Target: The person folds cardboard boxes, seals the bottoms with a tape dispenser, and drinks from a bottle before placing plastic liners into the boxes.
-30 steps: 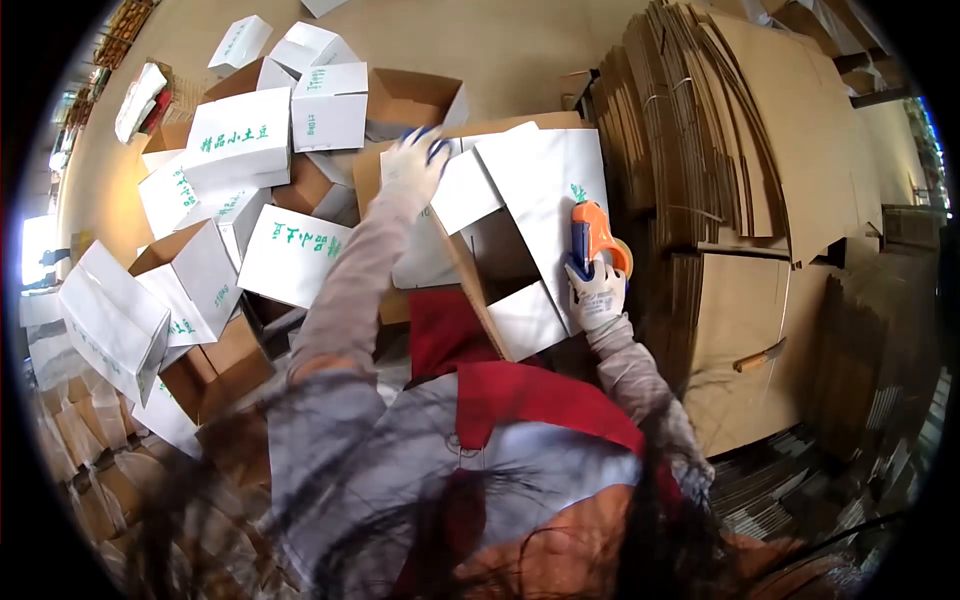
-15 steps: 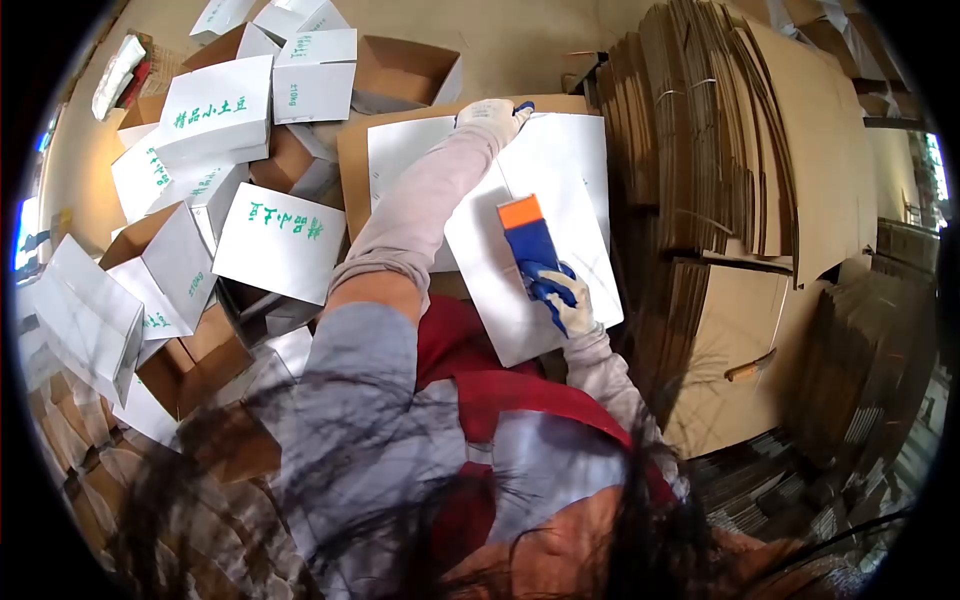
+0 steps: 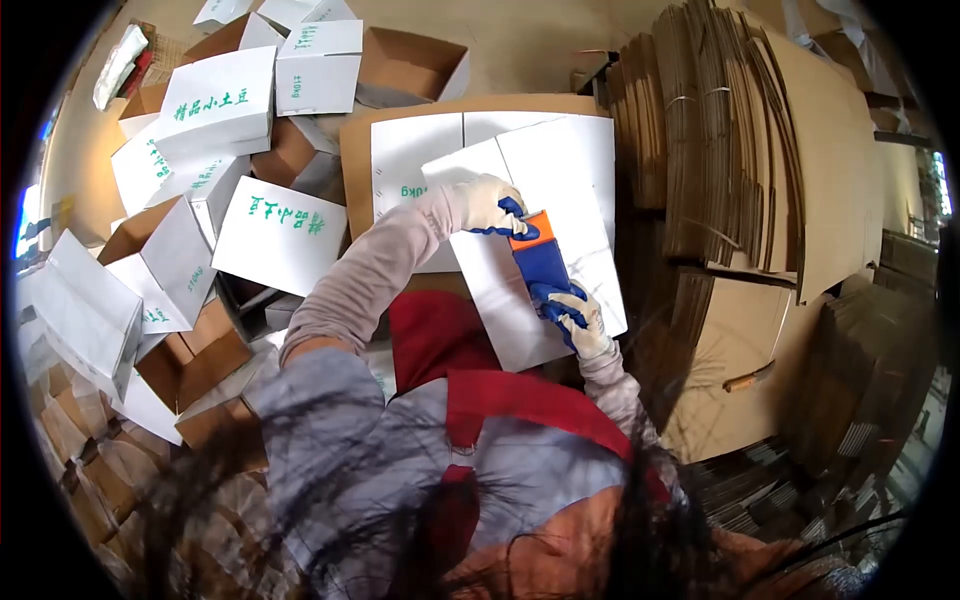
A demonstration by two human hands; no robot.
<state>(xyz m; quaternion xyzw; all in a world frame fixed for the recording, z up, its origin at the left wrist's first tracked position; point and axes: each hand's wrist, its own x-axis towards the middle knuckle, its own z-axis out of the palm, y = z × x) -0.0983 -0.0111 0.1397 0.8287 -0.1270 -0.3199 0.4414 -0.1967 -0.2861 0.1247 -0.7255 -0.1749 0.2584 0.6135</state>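
A flat white sheet of cardboard [image 3: 590, 240] lies slanted over another white sheet [image 3: 400, 150] with green lettering, both on a brown cardboard surface [image 3: 355, 170]. Over the slanted sheet, my right hand [image 3: 578, 315], in a white and blue glove, is wrapped round the lower end of a blue tool with an orange end [image 3: 541, 262]. Also gloved, my left hand [image 3: 495, 208] has its fingertips closed at the tool's orange end. Whether those fingers touch the tool or something small on it cannot be made out.
White boxes [image 3: 218, 105] with green lettering and brown insides are heaped at the left. Tall bundles of flat brown cardboard [image 3: 700, 140] stand at the right, with more folded cardboard [image 3: 735, 340] below. An open box [image 3: 410, 65] sits at the back.
My left hand has come back from the far edge of the white sheet to the tool's orange end. The tool and my right hand have shifted slightly down and right.
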